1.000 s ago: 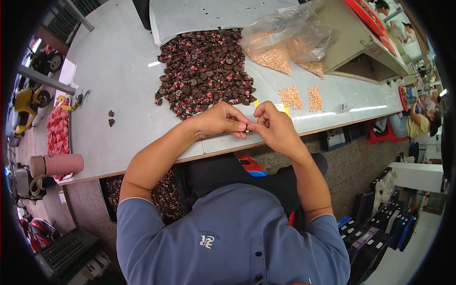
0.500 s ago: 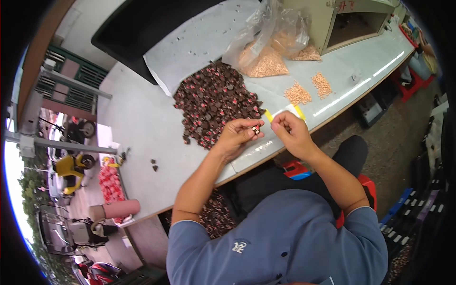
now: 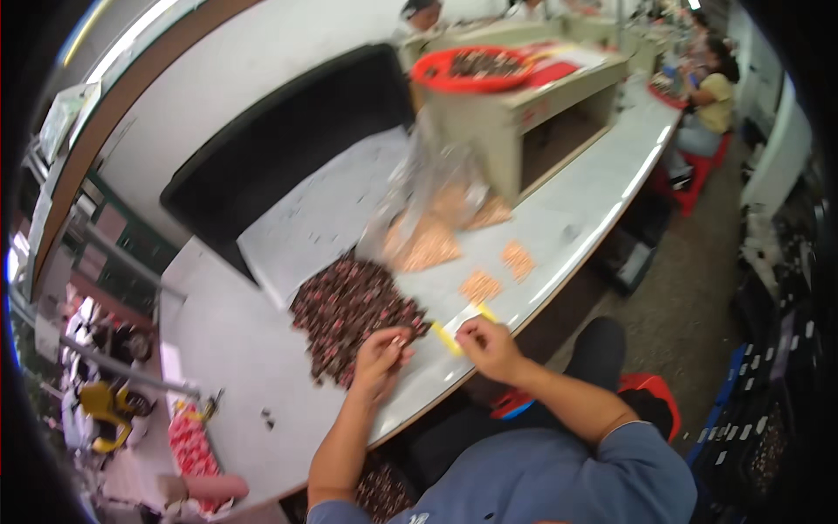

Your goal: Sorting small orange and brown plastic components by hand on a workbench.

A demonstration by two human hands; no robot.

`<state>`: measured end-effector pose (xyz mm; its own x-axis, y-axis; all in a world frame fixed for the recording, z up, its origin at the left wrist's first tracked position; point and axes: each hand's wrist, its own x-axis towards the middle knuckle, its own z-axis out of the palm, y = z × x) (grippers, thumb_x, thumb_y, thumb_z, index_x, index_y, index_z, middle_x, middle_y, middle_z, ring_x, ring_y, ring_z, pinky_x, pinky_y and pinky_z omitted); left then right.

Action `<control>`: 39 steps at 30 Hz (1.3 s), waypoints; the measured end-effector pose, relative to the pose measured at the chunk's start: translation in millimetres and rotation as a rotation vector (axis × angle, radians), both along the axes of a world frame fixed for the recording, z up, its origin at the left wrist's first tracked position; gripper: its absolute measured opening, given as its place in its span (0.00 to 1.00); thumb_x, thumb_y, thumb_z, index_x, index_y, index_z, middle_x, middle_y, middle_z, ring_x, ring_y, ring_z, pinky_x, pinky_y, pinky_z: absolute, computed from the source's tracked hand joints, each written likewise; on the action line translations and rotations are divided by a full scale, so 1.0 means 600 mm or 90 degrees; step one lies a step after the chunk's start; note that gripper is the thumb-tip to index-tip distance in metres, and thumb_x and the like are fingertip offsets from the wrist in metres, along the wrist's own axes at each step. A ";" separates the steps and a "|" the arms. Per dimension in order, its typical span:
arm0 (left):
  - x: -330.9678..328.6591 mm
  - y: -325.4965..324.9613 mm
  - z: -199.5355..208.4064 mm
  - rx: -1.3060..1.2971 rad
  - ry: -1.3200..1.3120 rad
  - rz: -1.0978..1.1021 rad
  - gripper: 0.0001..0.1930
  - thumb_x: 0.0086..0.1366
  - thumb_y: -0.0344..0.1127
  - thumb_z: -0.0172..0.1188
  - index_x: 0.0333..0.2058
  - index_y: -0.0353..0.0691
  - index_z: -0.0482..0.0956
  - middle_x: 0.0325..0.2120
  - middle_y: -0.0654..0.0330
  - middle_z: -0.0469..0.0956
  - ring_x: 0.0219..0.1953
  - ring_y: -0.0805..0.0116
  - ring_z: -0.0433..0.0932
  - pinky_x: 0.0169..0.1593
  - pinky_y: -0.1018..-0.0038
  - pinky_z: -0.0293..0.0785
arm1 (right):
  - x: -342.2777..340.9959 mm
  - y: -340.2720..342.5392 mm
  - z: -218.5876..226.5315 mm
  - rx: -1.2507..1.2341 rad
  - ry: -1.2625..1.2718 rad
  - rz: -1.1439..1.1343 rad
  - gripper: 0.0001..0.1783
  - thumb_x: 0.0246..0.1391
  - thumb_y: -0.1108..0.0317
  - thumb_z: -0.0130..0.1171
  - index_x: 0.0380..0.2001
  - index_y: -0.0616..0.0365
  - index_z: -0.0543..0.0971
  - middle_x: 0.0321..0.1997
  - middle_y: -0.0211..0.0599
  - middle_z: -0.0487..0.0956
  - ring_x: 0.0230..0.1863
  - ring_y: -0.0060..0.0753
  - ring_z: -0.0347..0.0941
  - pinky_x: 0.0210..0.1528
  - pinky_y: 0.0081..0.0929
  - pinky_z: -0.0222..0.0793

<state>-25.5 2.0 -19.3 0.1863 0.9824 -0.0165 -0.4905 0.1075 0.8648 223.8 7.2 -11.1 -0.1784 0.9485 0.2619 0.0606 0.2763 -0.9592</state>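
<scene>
My left hand (image 3: 381, 360) is closed in a pinch at the near edge of a heap of small dark parts with red bits (image 3: 349, 307). Between its fingertips is one small piece, blurred now, which showed red, white and dark a moment ago. My right hand (image 3: 491, 351) is also closed, thumb against fingers, over a white card with yellow edges (image 3: 446, 339). What it pinches, if anything, is too small to make out. Just beyond lie two small piles of tan pieces, one nearer (image 3: 480, 287) and one farther right (image 3: 518, 260).
Clear plastic bags of tan pieces (image 3: 428, 244) lean by a beige shelf box (image 3: 489, 131) carrying a red tray (image 3: 436, 72). A black bin (image 3: 288, 131) stands behind the heap. A pink cylinder (image 3: 205, 487) lies at the left. A person in yellow (image 3: 714, 109) sits far right.
The view has tilted up, bringing the red tray and other people into sight. Both hands appear lower in the picture, still pinched and close to each other.
</scene>
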 end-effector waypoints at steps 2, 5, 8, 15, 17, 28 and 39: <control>-0.003 -0.009 0.009 0.015 -0.012 0.034 0.19 0.63 0.35 0.64 0.51 0.36 0.73 0.45 0.56 0.77 0.35 0.69 0.78 0.34 0.77 0.74 | 0.023 0.023 0.008 0.125 -0.054 -0.103 0.05 0.54 0.73 0.60 0.32 0.63 0.76 0.22 0.33 0.76 0.22 0.19 0.70 0.25 0.19 0.65; -0.003 -0.002 0.036 0.035 0.038 0.131 0.17 0.65 0.31 0.60 0.52 0.35 0.72 0.43 0.57 0.78 0.34 0.70 0.79 0.32 0.80 0.74 | 0.068 0.070 0.008 0.278 -0.185 -0.257 0.09 0.51 0.73 0.61 0.36 0.61 0.75 0.27 0.38 0.76 0.28 0.31 0.73 0.32 0.28 0.67; -0.036 0.008 0.051 0.124 0.275 0.304 0.15 0.66 0.31 0.58 0.50 0.34 0.73 0.42 0.58 0.78 0.35 0.71 0.79 0.36 0.80 0.74 | 0.103 0.104 0.011 0.420 -0.319 -0.386 0.18 0.47 0.72 0.62 0.43 0.60 0.72 0.38 0.43 0.75 0.41 0.45 0.72 0.45 0.39 0.65; -0.227 -0.108 0.036 0.221 1.099 0.599 0.16 0.60 0.29 0.58 0.48 0.32 0.75 0.37 0.52 0.78 0.49 0.53 0.71 0.56 0.61 0.64 | 0.111 0.136 -0.013 0.377 -0.336 -0.420 0.26 0.45 0.70 0.62 0.49 0.60 0.67 0.51 0.49 0.68 0.57 0.53 0.63 0.59 0.46 0.56; -0.257 -0.136 0.013 0.193 1.124 0.621 0.16 0.60 0.28 0.58 0.47 0.32 0.75 0.37 0.52 0.78 0.51 0.51 0.69 0.57 0.60 0.63 | 0.112 0.135 -0.013 0.374 -0.327 -0.392 0.26 0.45 0.70 0.62 0.48 0.60 0.68 0.51 0.49 0.69 0.57 0.53 0.63 0.59 0.45 0.56; -0.327 -0.180 -0.006 0.058 1.145 0.672 0.16 0.58 0.27 0.59 0.47 0.30 0.75 0.37 0.49 0.78 0.55 0.46 0.66 0.59 0.57 0.62 | 0.118 0.134 -0.019 0.352 -0.311 -0.384 0.22 0.45 0.70 0.62 0.45 0.58 0.70 0.50 0.49 0.69 0.56 0.53 0.64 0.59 0.43 0.58; -0.364 -0.188 -0.016 -0.172 1.445 0.691 0.30 0.58 0.49 0.59 0.58 0.43 0.70 0.56 0.51 0.70 0.63 0.45 0.61 0.60 0.36 0.54 | 0.116 0.135 -0.026 0.392 -0.256 -0.406 0.19 0.46 0.71 0.61 0.42 0.58 0.70 0.46 0.46 0.71 0.53 0.51 0.67 0.56 0.42 0.60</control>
<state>-243.7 -110.5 -29.1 -0.5688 0.6337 0.5244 0.7192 0.6925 -0.0567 293.4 88.3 -26.8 0.1360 0.6154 0.7764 0.6644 0.5247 -0.5323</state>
